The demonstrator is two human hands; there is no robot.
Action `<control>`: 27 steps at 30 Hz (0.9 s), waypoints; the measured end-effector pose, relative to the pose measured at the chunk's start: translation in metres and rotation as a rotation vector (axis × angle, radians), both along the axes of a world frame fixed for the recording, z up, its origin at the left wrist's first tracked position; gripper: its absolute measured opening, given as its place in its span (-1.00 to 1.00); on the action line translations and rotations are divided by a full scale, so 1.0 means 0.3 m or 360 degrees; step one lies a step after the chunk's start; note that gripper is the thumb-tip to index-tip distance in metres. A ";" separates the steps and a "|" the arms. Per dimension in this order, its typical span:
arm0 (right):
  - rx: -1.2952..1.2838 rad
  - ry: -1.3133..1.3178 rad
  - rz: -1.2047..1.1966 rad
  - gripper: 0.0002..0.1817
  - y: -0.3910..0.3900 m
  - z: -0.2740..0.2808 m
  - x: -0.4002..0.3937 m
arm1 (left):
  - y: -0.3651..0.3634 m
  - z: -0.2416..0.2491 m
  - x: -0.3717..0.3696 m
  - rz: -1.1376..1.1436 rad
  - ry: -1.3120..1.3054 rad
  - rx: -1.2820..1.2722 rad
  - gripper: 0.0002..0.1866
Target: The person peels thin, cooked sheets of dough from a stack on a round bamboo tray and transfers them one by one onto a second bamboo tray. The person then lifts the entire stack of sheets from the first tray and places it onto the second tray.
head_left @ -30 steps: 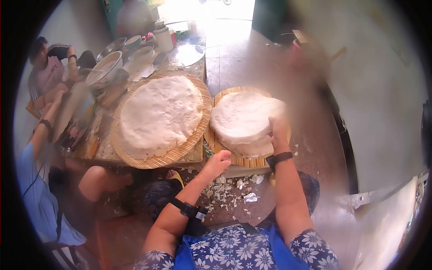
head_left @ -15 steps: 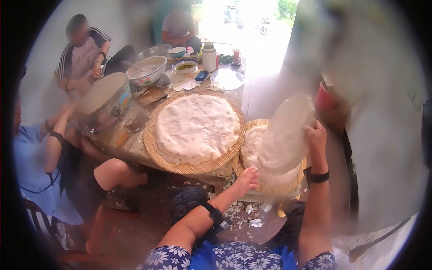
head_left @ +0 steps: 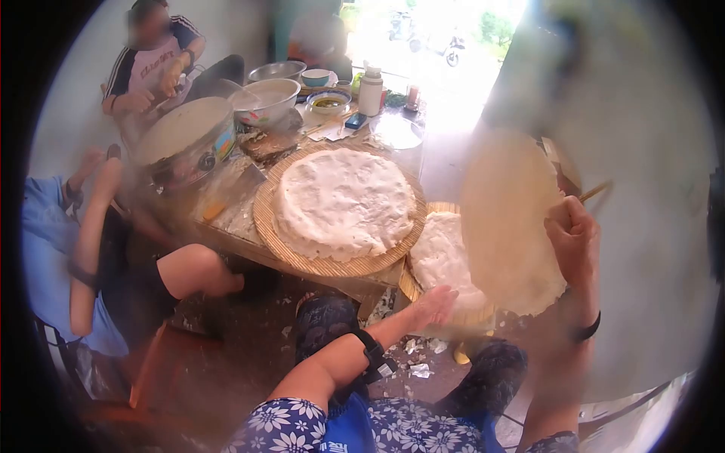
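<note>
My right hand (head_left: 572, 228) grips the edge of a thin, round dough sheet (head_left: 507, 219), which hangs upright in the air above the right side of the small mat. Low at the front of that round woven mat (head_left: 410, 288), my left hand (head_left: 434, 307) has its fingers stretched out and holds nothing. Pale dough sheets (head_left: 441, 253) lie on this mat, partly hidden behind the raised one. A larger woven mat (head_left: 270, 240) to the left bears a wide, thick pile of similar sheets (head_left: 343, 198).
On the table's far side are a patterned basin (head_left: 268, 104), a bowl of sauce (head_left: 329, 103), a white flask (head_left: 370, 92) and a phone (head_left: 356, 121). A large round drum (head_left: 186, 136) stands at the left. Co-workers sit left and behind. Scraps (head_left: 420, 370) litter the floor.
My right hand has lifted the dough sheet up and to the right, off the small mat's pile. The camera view has shifted slightly, and my left hand remains near the mat.
</note>
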State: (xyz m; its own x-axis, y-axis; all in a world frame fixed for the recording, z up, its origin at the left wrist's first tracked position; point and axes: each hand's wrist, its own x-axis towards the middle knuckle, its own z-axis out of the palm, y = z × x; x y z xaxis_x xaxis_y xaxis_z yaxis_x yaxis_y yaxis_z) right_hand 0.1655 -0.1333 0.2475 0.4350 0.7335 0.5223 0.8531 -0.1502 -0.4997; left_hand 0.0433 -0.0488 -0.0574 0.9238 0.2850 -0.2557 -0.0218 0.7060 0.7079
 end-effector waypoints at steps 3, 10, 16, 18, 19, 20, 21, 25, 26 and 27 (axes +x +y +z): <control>0.0032 -0.0078 0.0007 -0.86 -0.016 0.082 -0.107 | 0.001 0.013 -0.016 -0.0053 -0.0108 -0.0014 -0.22; 0.0277 0.0455 0.0286 -0.89 0.086 0.152 -0.245 | 0.149 0.083 -0.110 0.0298 -0.0814 -0.0295 -0.40; 0.0658 0.1172 0.0732 -0.90 0.331 -0.008 -0.203 | 0.313 0.295 -0.406 0.1398 -0.0797 -0.0027 -0.72; 0.0700 0.1415 0.0784 -0.88 0.433 -0.107 -0.192 | 0.383 0.300 -0.518 0.1626 -0.0714 0.0108 -0.77; 0.0735 0.1528 0.0801 -0.86 0.482 -0.158 -0.206 | 0.415 0.298 -0.569 0.1753 -0.0608 0.0197 -0.78; 0.0767 0.1643 0.0817 -0.85 0.531 -0.214 -0.213 | 0.455 0.292 -0.617 0.1803 -0.0499 0.0249 -0.84; 0.0702 0.1699 0.0844 -0.84 0.578 -0.284 -0.206 | 0.492 0.288 -0.660 0.1859 -0.0360 0.0301 -0.83; 0.0485 0.1829 0.0904 -0.84 0.717 -0.570 -0.189 | 0.585 0.285 -0.759 0.2075 0.0178 0.0450 -0.67; 0.0445 0.1834 0.0908 -0.85 0.734 -0.616 -0.189 | 0.597 0.283 -0.767 0.2129 0.0301 0.0473 -0.61; 0.0406 0.1898 0.0833 -0.86 0.738 -0.642 -0.194 | 0.608 0.269 -0.772 0.2119 0.0371 0.0508 -0.56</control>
